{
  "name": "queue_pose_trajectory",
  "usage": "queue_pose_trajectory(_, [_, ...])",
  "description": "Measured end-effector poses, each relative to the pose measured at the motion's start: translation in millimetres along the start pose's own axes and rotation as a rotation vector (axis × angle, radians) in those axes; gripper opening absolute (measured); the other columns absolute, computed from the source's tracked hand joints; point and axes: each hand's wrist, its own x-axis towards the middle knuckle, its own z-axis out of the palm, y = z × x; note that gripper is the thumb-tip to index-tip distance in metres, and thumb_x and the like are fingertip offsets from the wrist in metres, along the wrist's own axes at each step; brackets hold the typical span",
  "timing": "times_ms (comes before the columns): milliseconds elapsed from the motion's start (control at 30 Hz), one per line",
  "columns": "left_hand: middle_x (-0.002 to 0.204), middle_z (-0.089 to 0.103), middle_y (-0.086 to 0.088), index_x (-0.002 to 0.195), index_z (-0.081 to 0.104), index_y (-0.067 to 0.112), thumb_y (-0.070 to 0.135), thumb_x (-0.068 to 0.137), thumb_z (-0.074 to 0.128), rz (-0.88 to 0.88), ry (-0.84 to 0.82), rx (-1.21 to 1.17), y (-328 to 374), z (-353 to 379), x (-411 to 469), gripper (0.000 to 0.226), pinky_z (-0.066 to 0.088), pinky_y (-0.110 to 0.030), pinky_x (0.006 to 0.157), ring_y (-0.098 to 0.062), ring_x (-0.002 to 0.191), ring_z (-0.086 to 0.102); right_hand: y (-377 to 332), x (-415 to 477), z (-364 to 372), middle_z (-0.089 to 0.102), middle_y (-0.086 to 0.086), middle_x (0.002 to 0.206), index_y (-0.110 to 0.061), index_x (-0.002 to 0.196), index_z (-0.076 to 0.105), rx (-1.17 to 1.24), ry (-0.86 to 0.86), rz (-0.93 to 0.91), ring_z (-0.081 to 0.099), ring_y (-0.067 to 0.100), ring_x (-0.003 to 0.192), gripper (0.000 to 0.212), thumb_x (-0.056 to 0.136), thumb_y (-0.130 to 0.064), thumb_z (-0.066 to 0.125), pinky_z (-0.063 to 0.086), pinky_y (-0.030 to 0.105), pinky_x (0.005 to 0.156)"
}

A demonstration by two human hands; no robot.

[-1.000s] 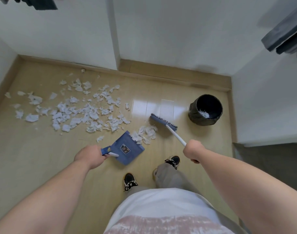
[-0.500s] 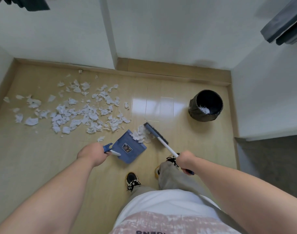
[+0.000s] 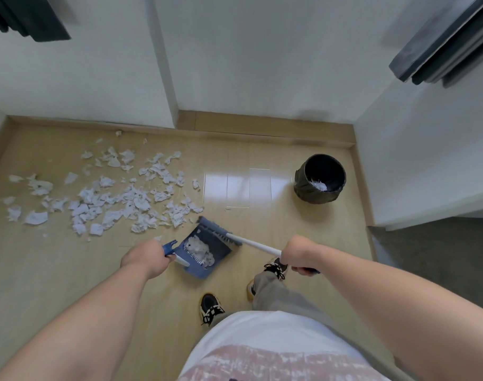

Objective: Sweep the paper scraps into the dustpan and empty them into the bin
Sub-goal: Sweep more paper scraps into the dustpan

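L hand [image 3: 144, 258] fingers curled round handle of blue plastic dustpan [image 3: 196, 271]; R hand [image 3: 299, 254] grips white-handled blue broom [image 3: 217, 231], head at pan mouth. White paper scraps [image 3: 125, 196]: some in pan, most on wood floor [image 3: 70, 270]. Round black bin [image 3: 306, 191] well apart, right.

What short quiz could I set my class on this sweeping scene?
1. True or false: the bin already holds some paper.
2. Which hand holds the brush? A: left hand. B: right hand. C: neither.
3. Fill in: a small heap of scraps lies in the blue ____, while most paper scraps lie on the floor to its left.

Key: 1 true; 2 B; 3 dustpan.
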Motion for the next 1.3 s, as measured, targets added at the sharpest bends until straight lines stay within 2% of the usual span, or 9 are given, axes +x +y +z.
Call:
queue_pose_trajectory(167, [0.067, 0.057, 0.002, 0.088, 0.061, 0.021, 0.059, 0.090, 0.050, -0.039, 0.028, -0.013, -0.2, 2.9, -10.9, 0.040, 0.036, -0.023, 0.048, -0.018, 0.061, 0.056, -19.4, 13.5, -12.3, 0.048, 0.006, 0.042, -0.003, 0.076, 0.049, -0.077, 0.111, 0.005, 0.042, 0.018, 0.032, 0.021, 0.094, -0.007, 0.039, 0.033, 0.019, 0.033])
queue_pose_trajectory(267, [0.069, 0.058, 0.001, 0.087, 0.062, 0.022, 0.060, 0.086, 0.054, -0.070, 0.015, -0.065, 0.6, 6.1, -13.3, 0.040, 0.039, -0.024, 0.051, -0.021, 0.065, 0.059, -38.4, 25.7, -14.1, 0.040, 0.004, 0.023, 0.001, 0.084, 0.049, -0.171, 0.140, 0.014, 0.039, 0.016, 0.016, 0.018, 0.096, -0.004, 0.037, 0.030, 0.013, 0.026])
queue_pose_trajectory(500, [0.071, 0.059, -0.001, 0.076, 0.057, 0.019, 0.058, 0.087, 0.056, -0.113, -0.013, -0.105, 12.2, 5.5, -14.8, 0.040, 0.040, -0.025, 0.056, -0.026, 0.073, 0.061, -54.4, 56.3, 1.6, 0.032, 0.001, 0.017, -0.001, 0.099, 0.044, -0.164, 0.086, 0.025, 0.032, 0.012, 0.010, 0.005, 0.098, -0.004, 0.040, 0.025, 0.012, 0.021])
queue_pose_trajectory(700, [0.073, 0.060, 0.005, 0.112, 0.065, 0.036, 0.065, 0.084, 0.048, -0.093, -0.005, -0.046, -1.4, 8.2, -2.6, 0.044, 0.037, -0.023, 0.049, -0.020, 0.064, 0.059, -40.5, 37.9, 18.1, 0.055, 0.009, 0.051, -0.002, 0.090, 0.051, -0.169, 0.003, -0.018, 0.043, 0.017, 0.025, 0.014, 0.094, -0.010, 0.040, 0.034, 0.017, 0.031])
queue_pose_trajectory(833, [0.077, 0.063, 0.008, 0.115, 0.064, 0.039, 0.065, 0.085, 0.043, -0.061, -0.027, 0.003, -4.8, 3.3, -1.5, 0.045, 0.037, -0.022, 0.047, -0.014, 0.061, 0.058, -21.4, 18.1, 4.1, 0.056, 0.013, 0.069, -0.003, 0.085, 0.057, -0.070, -0.030, -0.026, 0.043, 0.020, 0.041, 0.018, 0.091, -0.009, 0.040, 0.031, 0.024, 0.039])
queue_pose_trajectory(1033, [0.075, 0.062, 0.005, 0.110, 0.066, 0.032, 0.057, 0.091, 0.045, 0.009, 0.020, 0.029, 2.9, -2.8, -10.1, 0.038, 0.036, -0.022, 0.045, -0.014, 0.060, 0.058, -10.9, -4.4, -1.1, 0.050, 0.009, 0.050, -0.003, 0.075, 0.049, 0.025, 0.033, 0.003, 0.039, 0.018, 0.030, 0.018, 0.091, -0.007, 0.039, 0.032, 0.020, 0.037])
queue_pose_trajectory(1100, [0.072, 0.062, 0.003, 0.096, 0.066, 0.026, 0.057, 0.091, 0.049, -0.010, 0.064, -0.030, 8.5, -4.3, -19.3, 0.036, 0.036, -0.024, 0.046, -0.015, 0.061, 0.058, -13.0, -7.7, -3.6, 0.048, 0.008, 0.050, -0.004, 0.078, 0.048, 0.081, 0.047, 0.019, 0.039, 0.019, 0.032, 0.018, 0.093, -0.007, 0.039, 0.032, 0.020, 0.037])
queue_pose_trajectory(1200, [0.065, 0.057, 0.005, 0.076, 0.058, 0.026, 0.055, 0.089, 0.053, -0.003, 0.170, -0.067, 21.7, -10.0, -33.6, 0.033, 0.035, -0.023, 0.045, -0.018, 0.062, 0.058, -15.1, -5.0, -4.2, 0.045, 0.009, 0.056, -0.003, 0.081, 0.048, 0.326, 0.049, 0.042, 0.034, 0.015, 0.028, 0.014, 0.094, -0.005, 0.041, 0.027, 0.017, 0.037])
queue_pose_trajectory(1300, [0.069, 0.056, 0.006, 0.077, 0.057, 0.029, 0.054, 0.089, 0.052, 0.027, 0.225, -0.116, 34.2, -18.3, -42.9, 0.028, 0.036, -0.023, 0.047, -0.018, 0.065, 0.057, -15.9, -8.7, -3.4, 0.042, 0.008, 0.060, -0.001, 0.092, 0.050, 0.604, 0.057, 0.068, 0.029, 0.014, 0.035, 0.010, 0.093, -0.003, 0.041, 0.022, 0.019, 0.041])
